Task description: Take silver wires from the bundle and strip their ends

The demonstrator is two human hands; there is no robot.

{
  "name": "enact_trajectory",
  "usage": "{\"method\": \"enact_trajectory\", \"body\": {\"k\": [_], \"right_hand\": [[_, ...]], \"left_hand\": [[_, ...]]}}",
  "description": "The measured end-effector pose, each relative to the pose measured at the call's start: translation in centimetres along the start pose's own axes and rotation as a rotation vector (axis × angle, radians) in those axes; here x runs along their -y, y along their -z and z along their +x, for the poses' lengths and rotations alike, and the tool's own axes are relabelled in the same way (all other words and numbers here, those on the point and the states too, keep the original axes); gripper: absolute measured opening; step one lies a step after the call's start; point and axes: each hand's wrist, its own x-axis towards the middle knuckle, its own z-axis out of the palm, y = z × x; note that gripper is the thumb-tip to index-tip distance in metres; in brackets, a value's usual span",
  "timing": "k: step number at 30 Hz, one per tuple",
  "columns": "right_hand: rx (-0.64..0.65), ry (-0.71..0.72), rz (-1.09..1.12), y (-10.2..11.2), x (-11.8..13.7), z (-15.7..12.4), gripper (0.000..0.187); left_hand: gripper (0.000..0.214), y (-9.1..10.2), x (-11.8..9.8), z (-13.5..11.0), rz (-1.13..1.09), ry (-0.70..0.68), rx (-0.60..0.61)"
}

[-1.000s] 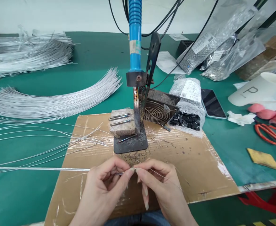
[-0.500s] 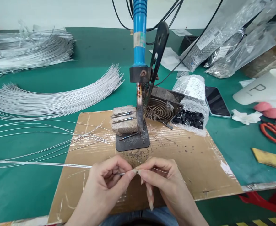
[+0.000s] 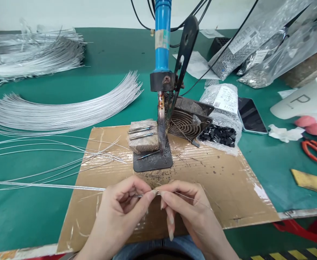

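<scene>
A green worktable (image 3: 52,213) carries a cardboard sheet (image 3: 223,187), where a blue-handled soldering iron (image 3: 162,39) stands upright in its stand. Near the front edge, the left hand (image 3: 120,213) and right hand (image 3: 185,207) meet fingertip to fingertip, both pinching 1 thin silver wire (image 3: 52,186) that trails leftward.

Colours on the bench
Green mat (image 3: 106,79), brown cardboard sheet (image 3: 220,187), blue soldering iron handle (image 3: 162,36), silver wires (image 3: 58,112), orange scissors (image 3: 316,151), yellow sponge (image 3: 309,181), black phone (image 3: 251,115).
</scene>
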Motion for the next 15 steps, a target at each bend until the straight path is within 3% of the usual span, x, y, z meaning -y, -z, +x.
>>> {"method": "enact_trajectory", "body": {"k": [15], "right_hand": [[-0.069, 0.013, 0.112, -1.01, -0.52, 0.07, 0.028]], "left_hand": [[0.025, -0.27, -0.06, -0.33, 0.065, -0.080, -0.071]]}}
